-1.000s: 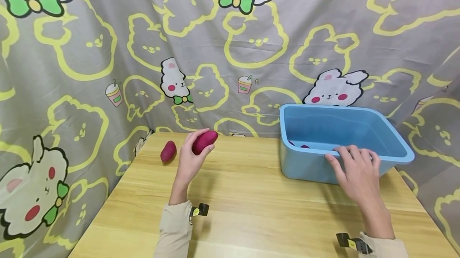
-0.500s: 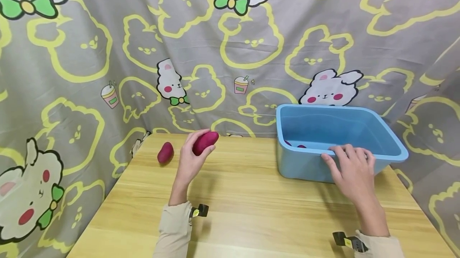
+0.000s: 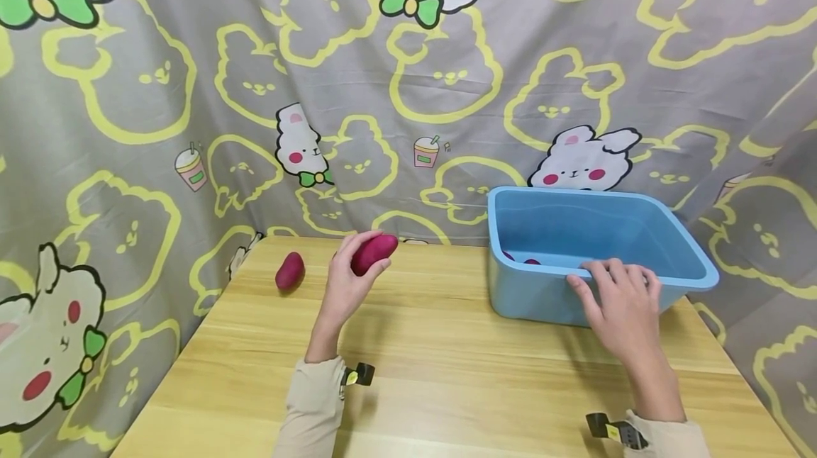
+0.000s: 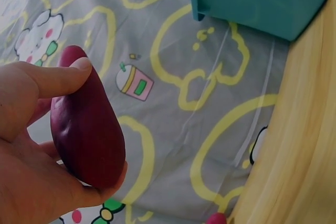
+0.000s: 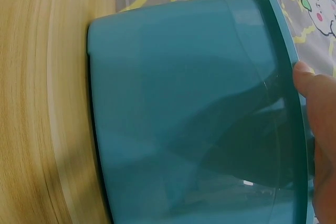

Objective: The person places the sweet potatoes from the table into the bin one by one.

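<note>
A reddish-purple sweet potato [image 3: 374, 254] is in my left hand [image 3: 347, 281], raised over the back of the table with the fingers along one side and the thumb along the other. The left wrist view shows the same sweet potato [image 4: 86, 124] close up, smooth and tapered toward one end. My right hand [image 3: 625, 309] grips the front rim of a blue plastic bin [image 3: 536, 295], fingers hooked over it and the thumb [image 5: 310, 80] on the outer side. A second sweet potato [image 3: 290, 271] lies on the table, left of my left hand.
Inside the bin, parts of purple pieces [image 3: 532, 261] show near the left end; the front wall hides the rest. The wooden table [image 3: 421, 373] ends at a grey patterned curtain [image 3: 357, 89] behind and at both sides.
My left hand has moved a little to the right with the sweet potato. The right hand stays on the bin's rim. The head view has shifted slightly.
</note>
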`<action>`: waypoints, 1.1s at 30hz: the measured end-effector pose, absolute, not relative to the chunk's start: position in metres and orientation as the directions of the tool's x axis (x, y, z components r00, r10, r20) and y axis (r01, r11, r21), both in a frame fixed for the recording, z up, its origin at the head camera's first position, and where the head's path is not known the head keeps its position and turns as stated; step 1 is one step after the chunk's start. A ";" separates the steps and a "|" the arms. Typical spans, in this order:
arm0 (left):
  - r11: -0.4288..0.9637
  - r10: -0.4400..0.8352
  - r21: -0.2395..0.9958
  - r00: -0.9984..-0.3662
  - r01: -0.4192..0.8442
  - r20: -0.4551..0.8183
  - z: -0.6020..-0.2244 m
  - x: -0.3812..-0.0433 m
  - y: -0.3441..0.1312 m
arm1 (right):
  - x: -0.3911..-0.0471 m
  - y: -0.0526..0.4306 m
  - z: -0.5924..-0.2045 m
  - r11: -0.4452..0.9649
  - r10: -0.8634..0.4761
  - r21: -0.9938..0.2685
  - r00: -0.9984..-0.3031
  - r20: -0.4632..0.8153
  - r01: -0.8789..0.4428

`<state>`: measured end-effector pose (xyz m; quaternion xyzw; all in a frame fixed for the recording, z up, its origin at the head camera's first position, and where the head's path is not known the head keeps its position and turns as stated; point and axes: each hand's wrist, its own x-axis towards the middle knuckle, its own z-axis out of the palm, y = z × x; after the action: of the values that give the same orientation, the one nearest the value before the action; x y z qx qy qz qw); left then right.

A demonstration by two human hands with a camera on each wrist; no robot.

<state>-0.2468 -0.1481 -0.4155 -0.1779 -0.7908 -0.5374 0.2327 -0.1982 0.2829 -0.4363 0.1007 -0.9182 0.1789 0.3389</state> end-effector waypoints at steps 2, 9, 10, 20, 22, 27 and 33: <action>0.371 0.038 0.759 -0.826 0.535 0.563 -0.415 -0.247 -0.147 | -0.198 0.283 -0.436 0.916 -0.065 -0.259 -0.749 0.659 -0.308; 0.399 0.066 0.743 -0.825 0.538 0.561 -0.412 -0.248 -0.140 | -0.199 0.282 -0.436 0.915 -0.055 -0.270 -0.755 0.653 -0.300; 0.398 0.067 0.743 -0.825 0.538 0.561 -0.411 -0.248 -0.139 | -0.199 0.282 -0.436 0.915 -0.055 -0.270 -0.755 0.653 -0.299; 0.358 0.096 0.731 -0.802 0.580 0.589 -0.409 -0.251 -0.125 | -0.199 0.281 -0.437 0.914 -0.059 -0.261 -0.738 0.672 -0.311; 0.352 0.106 0.731 -0.800 0.585 0.590 -0.407 -0.252 -0.121 | -0.199 0.281 -0.437 0.914 -0.057 -0.262 -0.737 0.673 -0.310; 0.330 0.126 0.733 -0.798 0.594 0.590 -0.402 -0.254 -0.112 | -0.199 0.281 -0.437 0.915 -0.056 -0.260 -0.736 0.675 -0.308; 0.321 0.151 0.723 -0.787 0.611 0.598 -0.395 -0.258 -0.098 | -0.199 0.281 -0.436 0.914 -0.056 -0.261 -0.736 0.675 -0.309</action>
<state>-0.2580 -0.0980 -0.3953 -0.2435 -0.7830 -0.5295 0.2174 -0.1993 0.2813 -0.4359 0.0999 -0.9138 0.1812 0.3496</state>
